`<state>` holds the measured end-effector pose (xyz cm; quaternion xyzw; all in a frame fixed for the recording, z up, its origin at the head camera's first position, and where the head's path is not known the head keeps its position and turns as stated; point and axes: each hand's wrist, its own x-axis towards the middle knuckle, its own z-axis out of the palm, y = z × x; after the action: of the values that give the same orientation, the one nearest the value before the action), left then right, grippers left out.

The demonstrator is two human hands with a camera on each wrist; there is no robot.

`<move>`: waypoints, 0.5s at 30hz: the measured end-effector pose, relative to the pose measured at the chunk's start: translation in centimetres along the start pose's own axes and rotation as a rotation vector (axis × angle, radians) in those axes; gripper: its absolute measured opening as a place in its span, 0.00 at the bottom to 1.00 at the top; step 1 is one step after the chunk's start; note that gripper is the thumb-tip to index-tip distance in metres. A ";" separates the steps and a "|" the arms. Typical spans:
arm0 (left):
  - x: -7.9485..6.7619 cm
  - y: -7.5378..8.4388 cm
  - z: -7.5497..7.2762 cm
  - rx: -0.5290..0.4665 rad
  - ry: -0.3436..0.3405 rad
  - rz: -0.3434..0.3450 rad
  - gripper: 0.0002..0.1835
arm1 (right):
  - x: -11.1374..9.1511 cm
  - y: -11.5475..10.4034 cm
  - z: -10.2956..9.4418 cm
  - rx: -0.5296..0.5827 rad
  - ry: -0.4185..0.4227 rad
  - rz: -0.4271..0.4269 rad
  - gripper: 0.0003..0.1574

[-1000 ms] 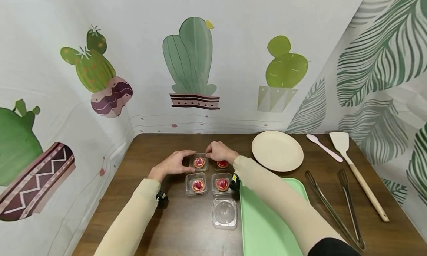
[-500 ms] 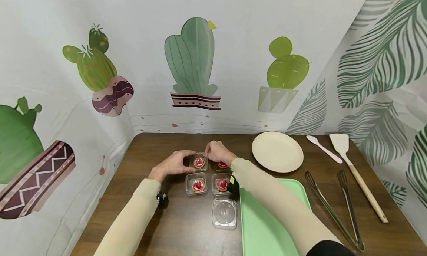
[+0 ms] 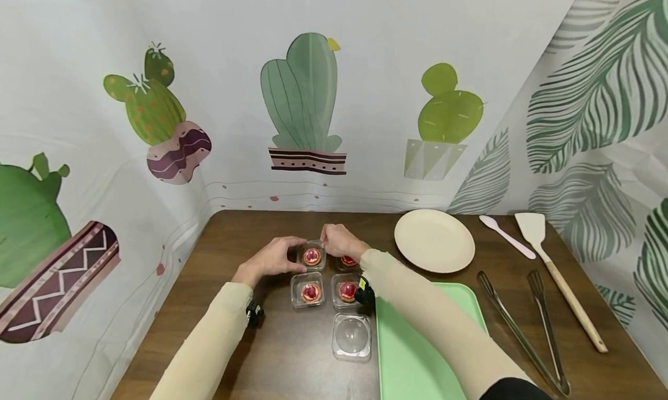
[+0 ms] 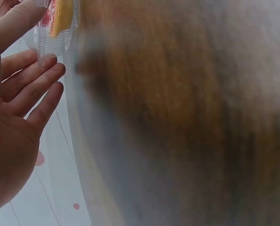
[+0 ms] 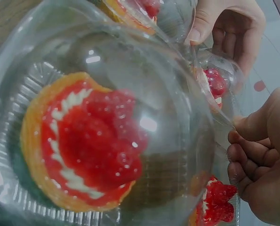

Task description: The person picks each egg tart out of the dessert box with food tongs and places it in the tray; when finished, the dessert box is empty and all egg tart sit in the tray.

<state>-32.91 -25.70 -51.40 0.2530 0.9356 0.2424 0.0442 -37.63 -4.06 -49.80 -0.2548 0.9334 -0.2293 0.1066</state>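
A small clear plastic box (image 3: 312,257) with a red-topped tart inside sits at the back left of a group of similar boxes. My left hand (image 3: 268,258) holds its left side between thumb and fingers; in the left wrist view the fingertips (image 4: 48,61) touch the ribbed plastic. At the box's right edge, my right hand (image 3: 340,240) pinches the clear rim with thumb and forefinger, the other fingers curled. Beneath the right hand, another tart box (image 3: 348,263) is partly hidden. Nearer stand two more tart boxes, front left (image 3: 307,290) and front right (image 3: 344,291).
A loose clear domed lid (image 3: 352,337) lies in front of the boxes. To the right are a green tray (image 3: 412,353) under the right forearm, a cream plate (image 3: 434,240), metal tongs (image 3: 522,336), a pink spoon (image 3: 506,236) and a wooden-handled spatula (image 3: 569,287).
Both hands stay at the back left box with hardly any movement. The right forearm and wrist have shifted slightly left, and the head view has tilted a little.
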 end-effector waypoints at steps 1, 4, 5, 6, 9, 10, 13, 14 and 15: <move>0.0 0.0 0.0 0.000 0.003 0.003 0.40 | 0.0 0.0 0.0 -0.002 -0.001 -0.003 0.02; -0.1 0.0 0.0 -0.004 0.012 0.000 0.40 | 0.1 -0.1 -0.2 -0.009 -0.002 -0.020 0.02; -0.1 0.0 0.1 -0.006 0.013 0.000 0.40 | 0.2 0.0 -0.2 -0.012 -0.008 -0.025 0.03; -0.1 0.0 0.1 -0.007 0.014 0.000 0.40 | 0.2 0.0 -0.3 -0.020 -0.014 -0.031 0.03; 0.0 0.0 0.1 -0.004 0.012 -0.001 0.41 | 0.4 0.0 -0.4 -0.051 -0.051 -0.045 0.06; 0.0 0.0 0.1 -0.002 0.013 0.003 0.41 | 0.5 0.0 -0.5 -0.060 -0.065 -0.047 0.06; 0.0 -0.1 0.1 0.003 0.016 0.012 0.41 | 0.8 -0.1 -0.9 -0.053 -0.110 -0.040 0.08; 0.0 -0.1 0.1 0.004 0.017 0.014 0.41 | 0.9 -0.2 -1.0 -0.036 -0.123 -0.030 0.08; 0.0 -0.2 0.2 0.006 0.019 0.017 0.41 | 0.9 -0.2 -1.2 -0.020 -0.130 -0.022 0.09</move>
<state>-32.95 -25.76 -51.63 0.2586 0.9346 0.2422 0.0323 -38.72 -4.27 -48.79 -0.2802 0.9239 -0.2040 0.1618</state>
